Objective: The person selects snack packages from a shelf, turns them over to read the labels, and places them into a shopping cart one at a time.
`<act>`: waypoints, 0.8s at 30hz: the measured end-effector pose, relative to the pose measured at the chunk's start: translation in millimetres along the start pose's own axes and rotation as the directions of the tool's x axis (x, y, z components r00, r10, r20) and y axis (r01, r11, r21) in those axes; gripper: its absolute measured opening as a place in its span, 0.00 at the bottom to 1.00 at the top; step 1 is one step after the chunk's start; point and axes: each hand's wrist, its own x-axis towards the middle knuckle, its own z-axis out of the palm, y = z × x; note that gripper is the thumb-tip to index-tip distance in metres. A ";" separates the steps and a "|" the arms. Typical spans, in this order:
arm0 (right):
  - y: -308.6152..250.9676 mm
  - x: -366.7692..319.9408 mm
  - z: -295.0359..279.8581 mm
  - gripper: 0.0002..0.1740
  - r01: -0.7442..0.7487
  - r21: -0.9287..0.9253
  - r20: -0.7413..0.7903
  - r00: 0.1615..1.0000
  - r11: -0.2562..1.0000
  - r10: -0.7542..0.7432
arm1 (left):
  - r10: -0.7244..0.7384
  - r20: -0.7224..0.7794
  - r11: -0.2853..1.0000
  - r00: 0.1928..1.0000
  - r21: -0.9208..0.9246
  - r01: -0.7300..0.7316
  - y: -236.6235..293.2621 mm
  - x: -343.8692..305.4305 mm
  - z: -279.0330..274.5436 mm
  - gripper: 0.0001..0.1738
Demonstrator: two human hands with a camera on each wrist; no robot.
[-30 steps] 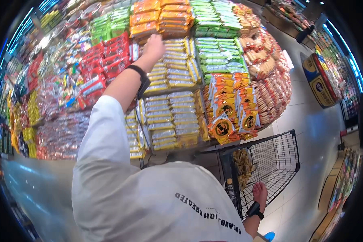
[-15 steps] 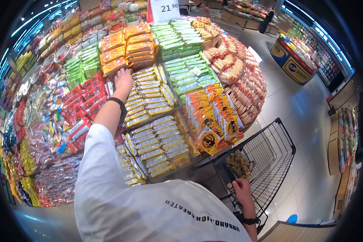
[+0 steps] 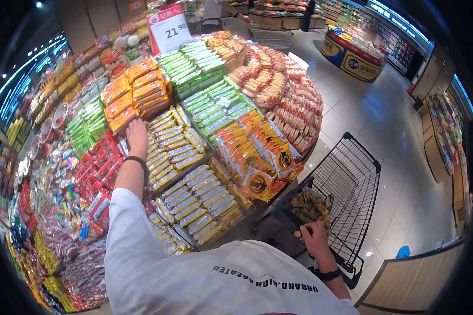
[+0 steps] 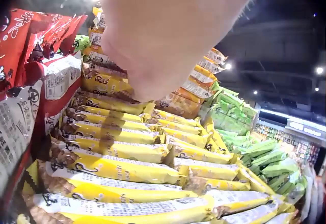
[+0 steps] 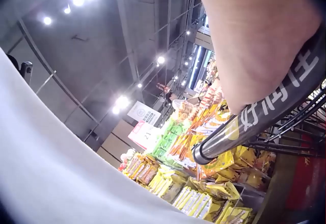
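Note:
My left hand [image 3: 137, 135] reaches across the display to the far end of the yellow-and-white snack packets [image 3: 172, 137]. Its fingertips are at the foot of the stacked orange packets [image 3: 122, 105]; I cannot tell whether they pinch anything. In the left wrist view the hand hangs over rows of yellow packets [image 4: 117, 165], its fingers hidden behind it. My right hand [image 3: 315, 237] is curled over the handle [image 5: 265, 109] of a shopping cart [image 3: 347, 184]. A brown, crumpled-looking item [image 3: 311, 206] lies at the cart's near end.
Red packets [image 3: 102, 160] lie left of my left arm, with green packets [image 3: 215, 107] and orange-and-white bags [image 3: 257, 152] to the right. A price sign [image 3: 169, 29] stands behind. A wooden counter edge [image 3: 410, 278] is at lower right, beside the tiled floor [image 3: 383, 157].
The head view has turned, bringing the price sign into sight. My right hand has come from above the cart basket to its handle. The left hand stays at the orange packets' foot.

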 end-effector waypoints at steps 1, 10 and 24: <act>-3.3 -1.3 -2.3 0.20 -0.009 0.006 -0.014 1.000 1.000 0.009 | 0.024 0.022 1.000 0.999 0.018 -0.025 -0.8 -0.1 -0.5 0.09; 1.5 -1.8 -7.6 0.21 -0.054 0.054 0.057 0.997 0.997 0.051 | 0.051 -0.001 0.995 0.999 0.086 -0.051 6.7 9.5 -4.2 0.06; 16.0 23.4 -52.1 0.25 -0.078 0.274 0.305 0.952 0.958 -0.010 | 0.013 -0.006 0.721 1.000 -0.693 -0.013 107.8 -11.6 -126.2 0.21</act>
